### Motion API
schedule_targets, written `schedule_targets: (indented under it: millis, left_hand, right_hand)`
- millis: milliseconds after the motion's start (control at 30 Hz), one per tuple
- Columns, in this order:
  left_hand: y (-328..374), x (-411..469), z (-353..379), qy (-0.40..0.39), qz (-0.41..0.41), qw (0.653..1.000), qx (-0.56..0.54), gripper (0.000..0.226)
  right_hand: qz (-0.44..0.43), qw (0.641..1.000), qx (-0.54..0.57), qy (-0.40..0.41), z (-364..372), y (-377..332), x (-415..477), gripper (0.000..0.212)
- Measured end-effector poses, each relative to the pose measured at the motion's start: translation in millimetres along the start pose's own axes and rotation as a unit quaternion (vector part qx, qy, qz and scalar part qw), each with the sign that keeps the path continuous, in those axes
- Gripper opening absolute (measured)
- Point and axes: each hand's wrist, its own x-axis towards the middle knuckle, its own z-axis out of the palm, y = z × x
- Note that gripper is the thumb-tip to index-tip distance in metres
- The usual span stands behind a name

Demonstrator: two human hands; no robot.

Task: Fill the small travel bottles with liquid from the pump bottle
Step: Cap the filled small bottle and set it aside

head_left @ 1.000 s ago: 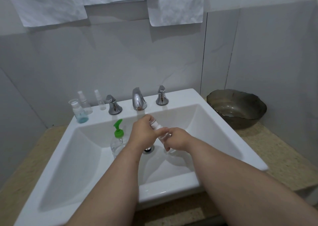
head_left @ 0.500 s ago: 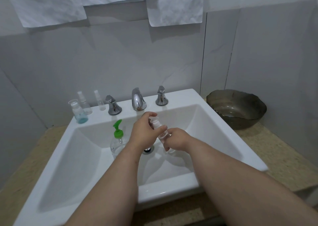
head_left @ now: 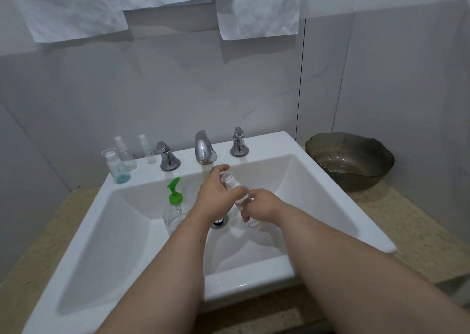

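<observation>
Over the sink (head_left: pixel 254 277) basin, the right hand (head_left: pixel 264 207) grips the body of a small travel bottle (head_left: pixel 235 187), fingers closed around it. The left hand (head_left: pixel 216 196) has loosened from the cap since a second ago; its fingers now curl at the top, likely unscrewing it. Beside them stands the pump bottle (head_left: pixel 174 206), holding clear liquid. On the far rim, one capped bottle (head_left: pixel 118 167) holds blue liquid; two spray bottles (head_left: pixel 124 153) look empty.
</observation>
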Motion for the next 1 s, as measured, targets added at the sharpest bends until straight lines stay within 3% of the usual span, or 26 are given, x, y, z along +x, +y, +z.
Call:
schedule_targets:
  millis: [100, 267, 400, 533, 733, 933, 1000]
  left_hand:
    - [-1.6, -0.6, -0.9, 0.026, 0.007, 1.000, 0.016, 0.071]
    - [0.4, 1.4, -0.4, -0.010, -0.016, 0.998, -0.063, 0.076]
    - [-0.5, 1.8, 0.1, 0.031, -0.008, 0.999, -0.018, 0.080]
    - [0.2, 2.0, -1.4, -0.001, -0.026, 0.997, -0.073, 0.078]
    - [-5.8, 3.9, 0.5, 0.052, -0.016, 0.998, -0.011, 0.079]
    - [0.7, 3.9, -2.6, -0.010, -0.036, 0.992, -0.124, 0.076]
    - [0.8, 2.5, 1.3, 0.011, -0.025, 0.997, -0.077, 0.077]
  right_hand:
    - [0.001, 1.000, 0.001, -0.003, -0.6, -0.8, -1.1, 0.021]
    - [0.001, 1.000, 0.000, -0.004, 1.3, 0.0, 0.3, 0.021]
    - [-0.006, 1.000, 0.002, 0.001, 0.5, 1.1, -0.4, 0.015]
    - [-0.003, 1.000, -0.001, 0.002, 2.1, 1.1, 1.3, 0.017]
    - [-0.011, 1.000, -0.001, 0.000, 0.8, 1.2, 0.4, 0.010]
    - [-0.013, 1.000, 0.017, 0.013, 1.1, 0.3, 2.4, 0.011]
    - [-0.011, 1.000, 0.018, 0.007, 1.0, 0.9, 2.2, 0.012]
